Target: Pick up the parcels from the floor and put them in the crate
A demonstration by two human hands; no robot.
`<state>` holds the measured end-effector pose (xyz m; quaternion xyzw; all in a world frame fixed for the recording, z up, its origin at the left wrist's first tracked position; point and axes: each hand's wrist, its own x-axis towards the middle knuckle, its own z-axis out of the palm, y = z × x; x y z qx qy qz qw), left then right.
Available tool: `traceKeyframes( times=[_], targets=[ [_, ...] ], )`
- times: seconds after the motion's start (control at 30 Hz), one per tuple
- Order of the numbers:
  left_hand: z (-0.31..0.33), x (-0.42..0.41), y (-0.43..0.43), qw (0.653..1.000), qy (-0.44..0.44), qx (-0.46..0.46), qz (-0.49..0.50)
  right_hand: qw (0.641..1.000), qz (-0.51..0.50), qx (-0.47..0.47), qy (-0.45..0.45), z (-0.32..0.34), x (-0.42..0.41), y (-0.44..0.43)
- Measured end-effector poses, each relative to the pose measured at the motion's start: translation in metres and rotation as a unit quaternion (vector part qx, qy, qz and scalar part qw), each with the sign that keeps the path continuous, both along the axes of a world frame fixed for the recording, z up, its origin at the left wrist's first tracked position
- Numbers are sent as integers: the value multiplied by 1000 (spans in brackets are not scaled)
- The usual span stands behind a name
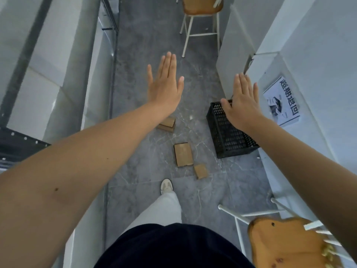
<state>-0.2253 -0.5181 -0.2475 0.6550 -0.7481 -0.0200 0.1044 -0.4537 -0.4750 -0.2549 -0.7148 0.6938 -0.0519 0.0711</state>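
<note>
Three brown cardboard parcels lie on the grey floor: one (167, 123) partly hidden under my left wrist, a larger flat one (183, 154) in the middle, and a small one (201, 171) beside it. A black lattice crate (226, 138) stands on the floor to their right, against the white wall. My left hand (165, 87) is stretched out flat, palm down, high above the floor and holds nothing. My right hand (242, 101) is also flat and empty, held over the crate's far corner and hiding part of it.
A narrow aisle runs between white shelving on the left and a white counter (309, 93) with a printed sheet (281, 102) on the right. A wooden-seated stool (201, 20) stands at the far end, another chair (280, 242) at the near right. My shoe (166, 186) is just short of the parcels.
</note>
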Motion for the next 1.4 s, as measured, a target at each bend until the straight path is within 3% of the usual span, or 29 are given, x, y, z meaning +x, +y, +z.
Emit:
traceKeyframes(
  times=[0.27,0.4,0.6,0.73,1.03,1.13,1.23,1.4],
  targets=[
    [-72,-19,-70,995,3,88,-49,997,-53,51,5,-57,-18,-53],
    [-140,-34,-81,989,24,143,-28,994,-59,88,-21,-113,-24,-67],
    [-279,-42,-42,959,74,255,97,965,-5,255,-62,-253,-30,-75],
    [-377,-36,-11,936,74,299,171,937,41,347,-22,-359,-41,-77],
    [-605,-33,42,874,119,378,283,909,2,415,-40,-587,-29,-71],
    [-677,-35,41,858,184,386,285,881,-12,461,-103,-654,-10,-63],
    [-733,-34,29,815,270,386,338,853,-62,485,-185,-706,8,-66],
    [-804,-26,4,776,326,368,396,838,-93,467,-265,-780,35,-84]
  ],
)
